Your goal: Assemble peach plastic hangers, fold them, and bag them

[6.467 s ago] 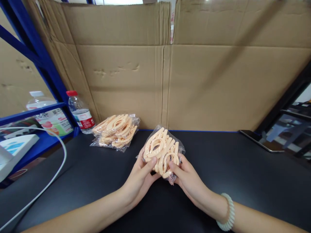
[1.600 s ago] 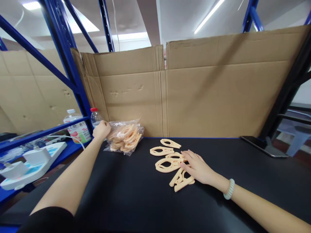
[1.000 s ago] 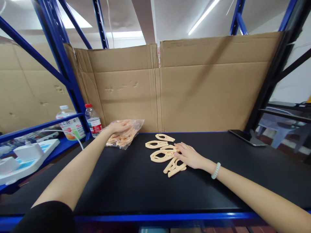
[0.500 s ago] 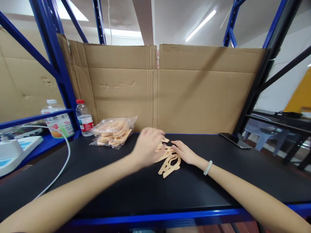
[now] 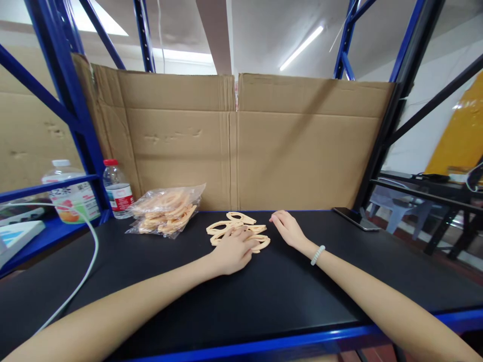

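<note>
Several beige folding clothes hangers lie in a loose, overlapping pile on the black table. My left hand rests on the near side of this pile, its fingers spread over the hangers and hiding part of them. A firm grip on any single hanger does not show. To the right of the pile, apart from it, my right hand lies on the table with loosely bent fingers and holds nothing visible. A clear plastic bag full of similar beige hangers sits at the back left.
A red-capped bottle and a larger white-capped bottle stand at the left. A white cable curves over the table's left side. The phone lies at the back right. Cardboard walls the back, between blue posts.
My left hand has come down from above onto the hangers. The front hanger has turned and the pile sits less spread toward me. My right hand has drawn away from the pile.
</note>
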Demonstrator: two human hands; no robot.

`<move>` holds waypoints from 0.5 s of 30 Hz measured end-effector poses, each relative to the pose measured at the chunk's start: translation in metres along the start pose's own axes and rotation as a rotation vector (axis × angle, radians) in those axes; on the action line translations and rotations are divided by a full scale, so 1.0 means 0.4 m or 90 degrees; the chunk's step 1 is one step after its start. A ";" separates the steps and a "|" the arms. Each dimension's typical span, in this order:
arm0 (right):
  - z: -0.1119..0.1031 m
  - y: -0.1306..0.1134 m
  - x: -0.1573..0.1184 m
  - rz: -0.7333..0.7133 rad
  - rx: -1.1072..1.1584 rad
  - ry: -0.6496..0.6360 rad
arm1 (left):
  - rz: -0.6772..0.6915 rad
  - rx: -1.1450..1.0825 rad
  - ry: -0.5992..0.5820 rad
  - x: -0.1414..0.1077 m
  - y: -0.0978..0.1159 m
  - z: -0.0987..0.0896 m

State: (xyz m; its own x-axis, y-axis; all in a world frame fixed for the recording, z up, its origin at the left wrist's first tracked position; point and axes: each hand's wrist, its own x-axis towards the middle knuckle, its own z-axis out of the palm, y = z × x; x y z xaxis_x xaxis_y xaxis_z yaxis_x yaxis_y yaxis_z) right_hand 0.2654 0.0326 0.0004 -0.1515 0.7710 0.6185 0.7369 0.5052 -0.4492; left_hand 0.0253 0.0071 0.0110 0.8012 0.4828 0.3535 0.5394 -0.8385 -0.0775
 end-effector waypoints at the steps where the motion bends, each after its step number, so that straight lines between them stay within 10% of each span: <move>1: -0.002 0.000 0.002 -0.009 -0.011 -0.002 | -0.008 -0.002 0.002 0.004 -0.015 0.005; 15: 0.027 0.015 0.009 -0.020 -0.078 -0.041 | -0.061 -0.028 0.086 0.094 -0.200 0.069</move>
State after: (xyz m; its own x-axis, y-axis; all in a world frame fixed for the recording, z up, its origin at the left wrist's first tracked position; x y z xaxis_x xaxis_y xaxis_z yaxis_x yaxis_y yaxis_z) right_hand 0.2620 0.0426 -0.0070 -0.2150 0.7813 0.5859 0.8059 0.4809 -0.3455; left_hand 0.0194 0.0992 0.0048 0.7025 0.5254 0.4801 0.5977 -0.8017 0.0028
